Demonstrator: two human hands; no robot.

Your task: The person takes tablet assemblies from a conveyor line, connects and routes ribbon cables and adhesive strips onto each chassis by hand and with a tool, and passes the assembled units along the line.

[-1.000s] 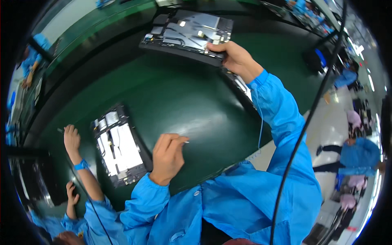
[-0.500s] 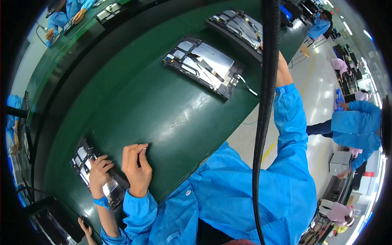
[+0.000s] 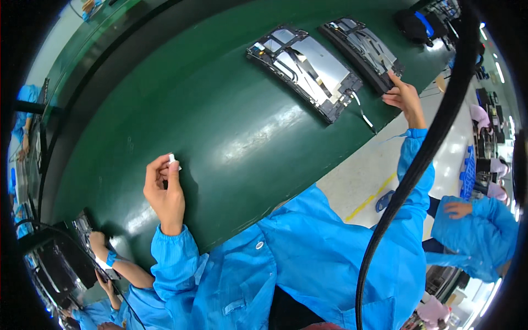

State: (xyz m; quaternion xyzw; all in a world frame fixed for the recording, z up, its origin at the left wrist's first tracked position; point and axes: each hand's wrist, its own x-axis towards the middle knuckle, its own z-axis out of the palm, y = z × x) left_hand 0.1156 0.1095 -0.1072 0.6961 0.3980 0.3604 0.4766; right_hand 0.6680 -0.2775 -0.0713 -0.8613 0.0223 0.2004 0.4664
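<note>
My left hand (image 3: 165, 192) is raised over the green table, pinching a small white piece (image 3: 172, 159) between thumb and fingertips; its kind cannot be made out. At the right, my right hand (image 3: 406, 99) grips the near corner of an opened tablet-like device (image 3: 366, 49), thumb on top and fingers at its edge. That device rests on the table with silver and black inner parts exposed. Beside it, to the left, lies a second opened device (image 3: 316, 60) of the same kind. A short white cable (image 3: 361, 110) runs from its near right corner to the table edge.
A co-worker's hand (image 3: 99, 245) rests at another opened device (image 3: 82, 225) at the lower left. A thick black cable (image 3: 434, 137) hangs in front of my right arm. Dark items with a blue strip (image 3: 415, 26) lie at the far right. The table (image 3: 231, 159) has a near edge at my body.
My left hand has moved away from the co-worker's hand, showing the white piece. The co-worker's hand and device have shifted down-left. My right hand, earlier partly behind the cable, now shows fully.
</note>
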